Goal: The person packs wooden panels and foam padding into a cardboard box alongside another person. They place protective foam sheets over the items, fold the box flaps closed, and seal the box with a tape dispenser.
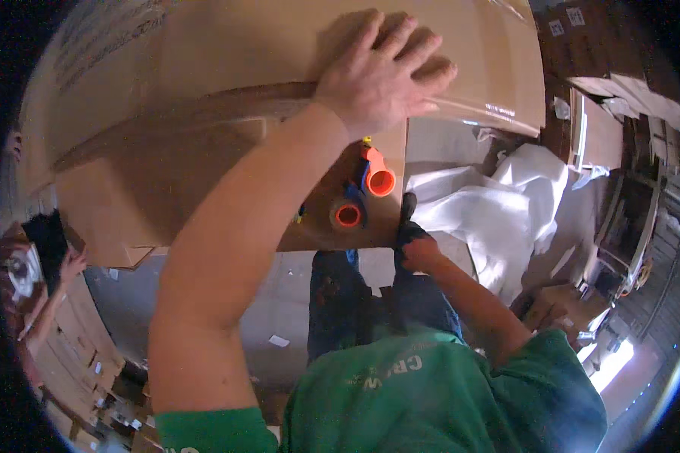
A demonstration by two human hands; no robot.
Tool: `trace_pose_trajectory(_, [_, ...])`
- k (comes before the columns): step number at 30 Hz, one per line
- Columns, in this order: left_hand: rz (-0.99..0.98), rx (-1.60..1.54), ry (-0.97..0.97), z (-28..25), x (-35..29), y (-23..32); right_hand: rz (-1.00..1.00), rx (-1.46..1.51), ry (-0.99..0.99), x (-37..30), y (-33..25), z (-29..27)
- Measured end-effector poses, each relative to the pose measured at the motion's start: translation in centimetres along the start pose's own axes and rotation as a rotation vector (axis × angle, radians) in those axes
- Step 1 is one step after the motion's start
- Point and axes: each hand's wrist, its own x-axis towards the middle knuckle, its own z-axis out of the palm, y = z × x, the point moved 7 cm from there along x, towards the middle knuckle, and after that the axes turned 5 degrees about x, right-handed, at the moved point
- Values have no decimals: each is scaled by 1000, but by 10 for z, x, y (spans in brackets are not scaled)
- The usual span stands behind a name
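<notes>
My left hand (381,79) is spread flat, fingers apart, on top of a large brown cardboard box (227,45). My right hand (421,253) is low at the right corner of a lower cardboard surface (310,238). Its fingers look closed beside a dark shape, and what they hold is hard to make out. Between the hands, on the lower cardboard, lie a tape dispenser (375,160) with orange and blue parts and a second orange-rimmed roll (347,216).
White sheeting (506,204) lies crumpled on the floor to the right. Stacked cartons (597,41) line the far right. At the left edge, another person's hand (72,264) shows near cardboard. A small white scrap (279,341) lies on the floor.
</notes>
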Motion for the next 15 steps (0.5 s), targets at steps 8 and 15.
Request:
trace_pose_trajectory(8, [112,103,-207,-6,5,3,-14,341,464,119,-20,71])
trace_pose_trajectory(15, [244,182,-34,2,12,15,-216,956,451,173,23,57])
